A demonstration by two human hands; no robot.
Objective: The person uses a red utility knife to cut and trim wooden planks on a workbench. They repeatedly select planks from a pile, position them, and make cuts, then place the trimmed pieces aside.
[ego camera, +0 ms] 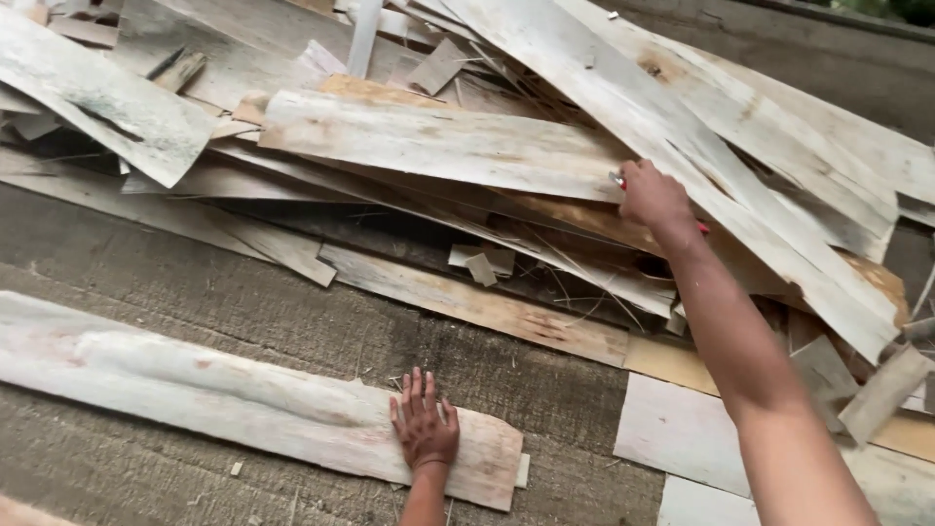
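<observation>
My left hand (425,421) lies flat, fingers spread, on the right end of a long pale veneer strip (195,380) that rests on the concrete floor (292,312). My right hand (654,198) reaches out to the heap of thin wood sheets (448,146) and is closed around a small tool with a red handle (618,180), whose tip meets the right end of a wide pale sheet. A bit of red also shows past the wrist. The blade or tip itself is hidden by my fingers.
The heap of overlapping veneer strips fills the top and right of the view, with long sheets (740,136) slanting down to the right. Flat pale boards (682,429) and small offcuts (881,390) lie at the lower right. A concrete wall (828,49) runs behind.
</observation>
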